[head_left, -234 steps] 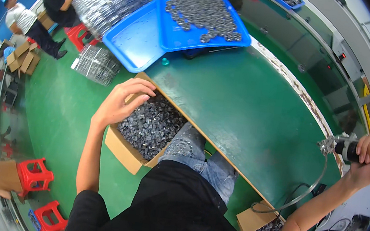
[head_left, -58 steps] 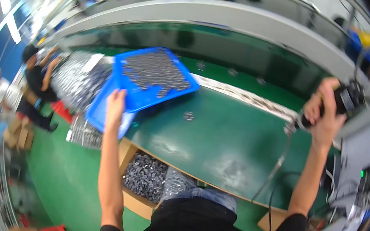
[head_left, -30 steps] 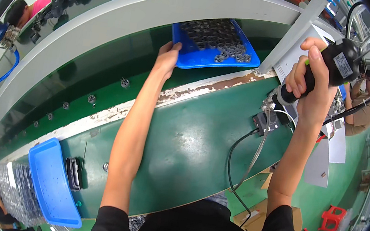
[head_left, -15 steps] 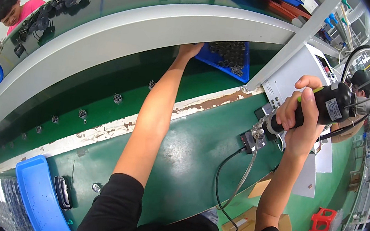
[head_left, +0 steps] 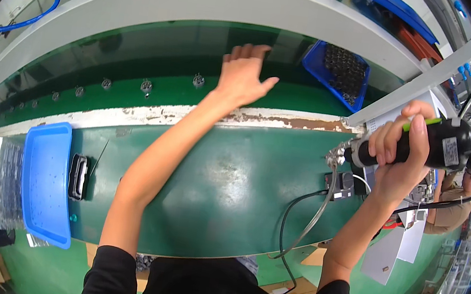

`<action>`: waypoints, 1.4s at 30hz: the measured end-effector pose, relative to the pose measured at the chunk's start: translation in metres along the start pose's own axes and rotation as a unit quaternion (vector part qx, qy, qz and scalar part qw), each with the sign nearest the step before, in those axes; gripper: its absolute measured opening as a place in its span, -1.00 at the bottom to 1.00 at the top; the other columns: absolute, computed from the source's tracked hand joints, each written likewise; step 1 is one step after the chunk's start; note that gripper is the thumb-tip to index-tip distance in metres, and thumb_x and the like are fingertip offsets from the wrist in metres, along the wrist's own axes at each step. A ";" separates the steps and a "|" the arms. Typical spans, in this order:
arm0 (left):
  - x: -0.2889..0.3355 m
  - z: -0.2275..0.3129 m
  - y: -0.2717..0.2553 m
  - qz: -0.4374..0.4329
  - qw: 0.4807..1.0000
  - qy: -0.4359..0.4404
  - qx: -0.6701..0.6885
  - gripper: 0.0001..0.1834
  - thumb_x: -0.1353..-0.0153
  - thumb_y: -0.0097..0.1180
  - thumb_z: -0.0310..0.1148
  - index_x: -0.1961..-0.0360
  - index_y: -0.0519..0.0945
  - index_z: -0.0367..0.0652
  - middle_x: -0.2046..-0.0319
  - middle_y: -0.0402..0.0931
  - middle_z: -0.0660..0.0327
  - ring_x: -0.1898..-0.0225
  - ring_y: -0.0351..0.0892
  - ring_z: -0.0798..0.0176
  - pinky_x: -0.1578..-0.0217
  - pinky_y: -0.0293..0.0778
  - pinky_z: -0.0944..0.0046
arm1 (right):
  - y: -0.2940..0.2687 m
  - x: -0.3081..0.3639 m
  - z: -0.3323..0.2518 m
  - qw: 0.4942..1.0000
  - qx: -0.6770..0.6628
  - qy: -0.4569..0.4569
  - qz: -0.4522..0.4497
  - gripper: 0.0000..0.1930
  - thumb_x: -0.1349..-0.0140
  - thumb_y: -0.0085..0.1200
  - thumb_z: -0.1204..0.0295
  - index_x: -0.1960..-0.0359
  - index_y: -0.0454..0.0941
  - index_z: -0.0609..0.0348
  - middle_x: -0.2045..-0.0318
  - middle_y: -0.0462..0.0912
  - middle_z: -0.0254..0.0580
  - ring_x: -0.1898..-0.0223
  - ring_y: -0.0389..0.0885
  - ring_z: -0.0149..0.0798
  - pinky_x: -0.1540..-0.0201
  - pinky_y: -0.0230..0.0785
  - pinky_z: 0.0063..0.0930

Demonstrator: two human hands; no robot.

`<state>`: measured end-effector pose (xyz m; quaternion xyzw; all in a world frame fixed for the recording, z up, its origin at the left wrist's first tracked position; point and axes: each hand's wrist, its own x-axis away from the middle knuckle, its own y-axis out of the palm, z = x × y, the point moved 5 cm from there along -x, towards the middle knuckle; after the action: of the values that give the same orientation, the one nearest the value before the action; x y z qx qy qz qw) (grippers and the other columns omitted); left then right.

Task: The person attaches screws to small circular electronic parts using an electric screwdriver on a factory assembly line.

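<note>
My left hand (head_left: pixel 244 76) is over the green conveyor belt (head_left: pixel 171 93), palm down with its fingers spread and nothing visible in it. Just left of it, a small round metal-and-black part (head_left: pixel 198 80) stands on the belt, the nearest in a row of several. To the right, a blue tray (head_left: pixel 310 68) is heaped with dark small parts (head_left: pixel 342 72). My right hand (head_left: pixel 403 144) grips a black power screwdriver (head_left: pixel 438 145) with a green lever, held up at the bench's right end. Its metal nose (head_left: pixel 337 155) points left, with a clear hose hanging below.
A white, chipped ledge (head_left: pixel 151 114) separates the belt from the green bench (head_left: pixel 232 176). A light-blue tray (head_left: pixel 46 182) and a black-and-white case (head_left: pixel 78 176) lie at the left. A black box with cables (head_left: pixel 341 186) sits at the right; a post (head_left: pixel 426 82) rises behind.
My left hand has come away from the blue tray of parts and now spreads over the belt to its left. The view has shifted; my right hand still grips the screwdriver.
</note>
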<state>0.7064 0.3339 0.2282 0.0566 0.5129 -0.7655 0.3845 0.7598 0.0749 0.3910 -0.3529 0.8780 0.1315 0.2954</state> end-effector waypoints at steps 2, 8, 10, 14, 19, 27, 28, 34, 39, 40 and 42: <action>0.014 -0.042 0.011 -0.034 0.994 -0.090 -0.055 -0.13 -0.02 0.44 0.15 -0.27 0.48 -0.12 -0.06 0.60 0.09 -0.22 0.47 -0.05 -0.20 0.33 -0.17 | 0.017 -0.003 0.004 1.000 -0.019 0.010 -0.009 -0.76 -0.52 -0.10 0.31 0.08 0.42 0.28 0.78 0.19 -0.43 0.82 0.08 -0.51 0.69 0.07 -0.53; 0.023 -0.067 0.049 -0.071 0.985 -0.148 -0.050 -0.46 -0.09 0.43 0.05 0.03 0.68 -0.07 0.08 0.66 0.22 -0.14 0.52 0.04 -0.14 0.31 -0.12 | 0.043 -0.008 0.019 0.998 -0.026 0.013 -0.060 -0.74 -0.51 -0.16 0.30 0.09 0.40 0.30 0.78 0.20 -0.42 0.82 0.12 -0.50 0.68 0.14 -0.54; 0.026 -0.055 0.043 -0.087 0.989 -0.122 0.008 -0.58 -0.10 0.44 -0.02 0.13 0.72 -0.06 0.13 0.66 0.25 -0.09 0.53 0.05 -0.08 0.30 -0.10 | 0.048 -0.007 0.024 0.996 -0.037 0.020 -0.082 -0.72 -0.52 -0.19 0.28 0.09 0.39 0.29 0.78 0.20 -0.41 0.82 0.11 -0.50 0.68 0.14 -0.53; 0.090 0.000 0.009 -0.141 0.989 -0.008 0.040 -0.71 -0.09 0.36 -0.23 0.15 0.71 -0.06 0.13 0.61 0.22 -0.03 0.49 0.07 -0.09 0.22 -0.02 | 0.058 -0.005 0.031 0.978 -0.157 0.003 -0.138 -0.66 -0.51 -0.33 0.18 0.12 0.35 0.23 0.74 0.24 -0.41 0.77 0.13 -0.47 0.62 0.16 -0.51; 0.177 0.016 -0.029 -0.190 0.972 0.004 0.140 -0.69 -0.07 0.32 -0.34 0.10 0.68 -0.05 0.12 0.58 0.28 -0.02 0.42 0.15 -0.08 0.18 0.09 | 0.082 0.008 0.029 0.961 -0.181 0.038 -0.203 -0.66 -0.49 -0.35 0.16 0.13 0.34 0.18 0.72 0.26 -0.40 0.74 0.16 -0.44 0.57 0.17 -0.50; 0.198 -0.006 -0.047 -0.143 0.976 0.054 0.158 -0.64 -0.05 0.38 -0.36 0.08 0.66 -0.11 0.07 0.48 0.30 0.00 0.39 0.14 -0.02 0.20 0.14 | 0.082 0.018 0.047 0.888 -0.271 0.114 -0.354 -0.52 -0.30 0.18 -0.05 0.14 0.39 0.12 0.62 0.40 -0.47 0.61 0.44 -0.45 0.39 0.35 -0.50; 0.199 -0.007 -0.046 -0.144 0.975 0.049 0.162 -0.64 -0.05 0.38 -0.36 0.08 0.66 -0.11 0.07 0.48 0.30 0.00 0.39 0.14 -0.02 0.20 0.14 | 0.081 0.020 0.051 0.886 -0.271 0.116 -0.358 -0.52 -0.30 0.18 -0.05 0.14 0.39 0.12 0.62 0.40 -0.47 0.61 0.44 -0.45 0.39 0.35 -0.50; 0.199 -0.010 -0.043 -0.149 0.974 0.043 0.166 -0.70 -0.07 0.41 -0.32 0.17 0.68 -0.13 0.18 0.49 0.31 0.10 0.38 0.18 0.04 0.19 0.14 | 0.086 0.023 0.072 0.879 -0.263 0.130 -0.376 -0.52 -0.27 0.21 -0.06 0.16 0.40 0.11 0.61 0.41 -0.47 0.60 0.44 -0.46 0.38 0.35 -0.51; 0.201 -0.010 -0.042 -0.147 0.975 0.043 0.163 -0.74 -0.07 0.40 -0.35 0.21 0.66 -0.12 0.27 0.49 0.33 0.14 0.38 0.19 0.07 0.18 0.14 | 0.063 0.016 0.084 0.875 -0.261 0.132 -0.386 -0.51 -0.25 0.23 -0.06 0.18 0.41 0.10 0.61 0.42 -0.47 0.59 0.45 -0.46 0.38 0.35 -0.51; 0.201 -0.010 -0.042 -0.149 0.974 0.042 0.164 -0.74 -0.07 0.40 -0.35 0.21 0.66 -0.12 0.27 0.49 0.33 0.14 0.38 0.19 0.07 0.18 0.14 | 0.040 0.008 0.084 0.874 -0.262 0.130 -0.388 -0.51 -0.25 0.24 -0.06 0.18 0.41 0.10 0.61 0.42 -0.47 0.59 0.45 -0.46 0.37 0.35 -0.51; 0.200 -0.010 -0.042 -0.143 0.976 0.045 0.159 -0.75 -0.06 0.40 -0.36 0.22 0.65 -0.12 0.27 0.49 0.32 0.14 0.38 0.19 0.07 0.18 0.15 | 0.052 0.008 0.084 0.873 -0.263 0.125 -0.391 -0.51 -0.24 0.25 -0.06 0.19 0.41 0.09 0.60 0.42 -0.47 0.59 0.45 -0.46 0.37 0.35 -0.51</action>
<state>0.5372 0.2436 0.1586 0.0774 0.4046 -0.8807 0.2337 0.7549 0.1447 0.3206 -0.7453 0.6313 0.1861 0.1064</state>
